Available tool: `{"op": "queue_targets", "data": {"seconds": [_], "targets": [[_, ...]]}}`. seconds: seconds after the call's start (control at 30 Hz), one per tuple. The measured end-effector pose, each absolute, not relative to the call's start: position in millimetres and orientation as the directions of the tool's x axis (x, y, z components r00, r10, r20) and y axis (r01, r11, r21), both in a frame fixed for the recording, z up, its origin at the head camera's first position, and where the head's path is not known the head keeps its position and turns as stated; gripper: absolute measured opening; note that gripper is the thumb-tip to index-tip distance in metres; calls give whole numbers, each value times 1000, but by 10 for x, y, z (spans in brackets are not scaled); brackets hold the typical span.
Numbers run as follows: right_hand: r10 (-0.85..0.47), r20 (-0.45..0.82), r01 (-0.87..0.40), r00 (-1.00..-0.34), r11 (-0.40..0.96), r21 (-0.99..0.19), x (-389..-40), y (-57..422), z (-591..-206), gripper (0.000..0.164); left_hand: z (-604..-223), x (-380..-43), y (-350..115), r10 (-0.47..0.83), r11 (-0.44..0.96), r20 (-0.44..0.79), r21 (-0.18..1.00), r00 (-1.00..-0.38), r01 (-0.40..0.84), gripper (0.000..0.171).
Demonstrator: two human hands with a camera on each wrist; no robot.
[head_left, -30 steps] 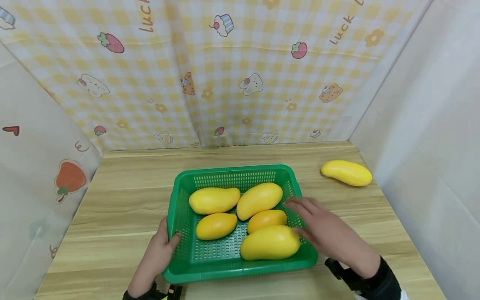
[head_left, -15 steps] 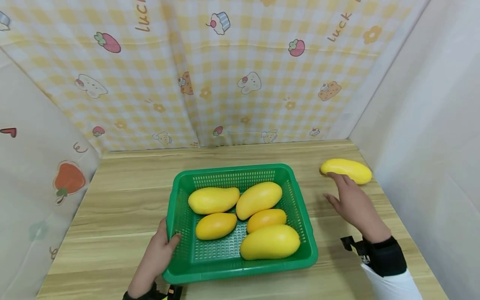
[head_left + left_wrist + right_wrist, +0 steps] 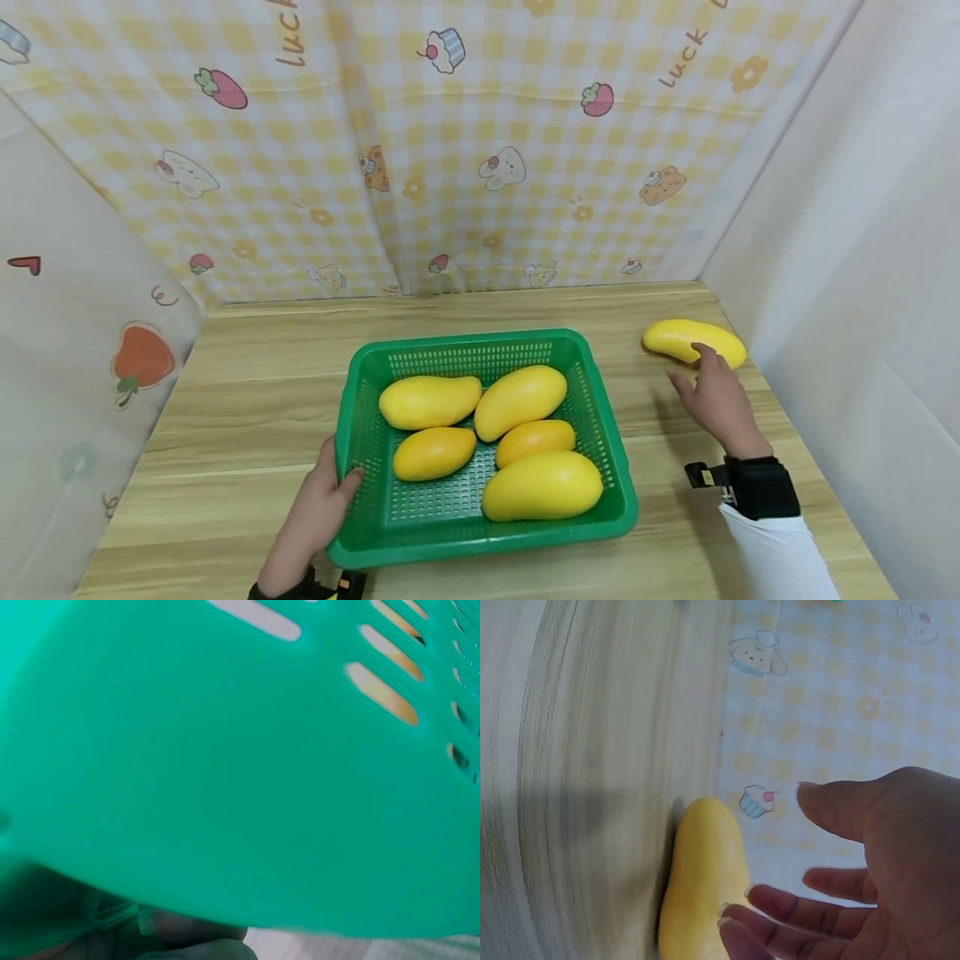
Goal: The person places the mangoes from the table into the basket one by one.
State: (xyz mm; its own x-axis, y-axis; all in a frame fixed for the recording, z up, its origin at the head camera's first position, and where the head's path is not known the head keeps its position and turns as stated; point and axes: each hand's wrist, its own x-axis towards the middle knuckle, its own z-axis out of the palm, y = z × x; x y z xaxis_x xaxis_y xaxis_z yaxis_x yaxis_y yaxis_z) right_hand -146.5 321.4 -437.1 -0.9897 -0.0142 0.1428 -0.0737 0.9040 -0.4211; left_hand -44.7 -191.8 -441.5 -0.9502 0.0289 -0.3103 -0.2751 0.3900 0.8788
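My left hand (image 3: 315, 508) grips the left side of a green plastic basket (image 3: 487, 550), thumb over the rim and the other fingers outside. Several yellow mangoes (image 3: 430, 402) lie inside it. The basket's wall (image 3: 225, 787) fills most of the left wrist view, with a bit of the hand at the bottom. A single mango (image 3: 678, 336) rests on the table at the far right. My right hand (image 3: 722, 408) reaches over its near side with fingers extended and thumb apart. In the right wrist view, the fingertips (image 3: 735, 919) are close to the mango (image 3: 703, 877); contact is unclear.
The wooden table (image 3: 247, 400) meets a yellow checked cloth backdrop (image 3: 450, 167) at the back. White cloth walls (image 3: 855, 275) border it on the left and right.
My right hand has moved from the basket's right side out to the lone mango, then slightly farther right along it. My left hand and the basket have stayed put.
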Motion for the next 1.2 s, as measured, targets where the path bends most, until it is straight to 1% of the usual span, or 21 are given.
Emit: {"op": "queue_targets", "data": {"seconds": [0.2, 0.27, 0.33, 0.43, 0.5, 0.6, 0.73, 0.8, 0.9, 1.0, 1.1, 1.2], "targets": [[78, 143, 2, -987, 885, -466, -1520, 3251, -4427, 60, -4419, -438, -1914, 26, 392, -307, 879, -951, -273, 55], [133, 134, 50, -982, 866, -498, -1525, 3250, -4452, 58, -4416, -437, -1922, 29, 393, -303, 880, -952, -268, 55], [222, 98, 133, -970, 824, -550, -1537, 3238, -4474, 59, -4415, -437, -1937, 32, 403, -296, 878, -955, -259, 55], [384, 15, 284, -923, 707, -648, -1583, 3208, -4486, 64, -4410, -432, -1957, 28, 412, -293, 874, -956, -255, 55], [480, -60, 382, -875, 610, -694, -1630, 3194, -4484, 71, -4409, -426, -1964, 22, 416, -295, 871, -955, -260, 55], [565, -188, 503, -803, 475, -722, -1695, 3203, -4484, 83, -4409, -412, -1956, 16, 404, -310, 872, -951, -278, 55], [593, -349, 616, -726, 334, -713, -1760, 3243, -4507, 97, -4422, -394, -1937, 14, 387, -315, 877, -949, -285, 55], [597, -401, 647, -695, 277, -710, -1786, 3260, -4517, 100, -4427, -386, -1929, 13, 382, -312, 880, -950, -284, 55], [608, -467, 681, -642, 172, -712, -1833, 3294, -4533, 100, -4427, -377, -1917, 12, 375, -310, 883, -951, -283, 55], [611, -533, 679, -586, 10, -734, -1912, 3335, -4529, 95, -4420, -372, -1902, 10, 378, -311, 881, -950, -285, 55], [600, -592, 637, -538, -171, -752, -2012, 3377, -4514, 92, -4413, -368, -1890, 10, 387, -311, 877, -950, -283, 55], [555, -667, 600, -496, -337, -726, -2115, 3439, -4513, 93, -4405, -371, -1889, 13, 415, -300, 870, -954, -268, 55]]}}
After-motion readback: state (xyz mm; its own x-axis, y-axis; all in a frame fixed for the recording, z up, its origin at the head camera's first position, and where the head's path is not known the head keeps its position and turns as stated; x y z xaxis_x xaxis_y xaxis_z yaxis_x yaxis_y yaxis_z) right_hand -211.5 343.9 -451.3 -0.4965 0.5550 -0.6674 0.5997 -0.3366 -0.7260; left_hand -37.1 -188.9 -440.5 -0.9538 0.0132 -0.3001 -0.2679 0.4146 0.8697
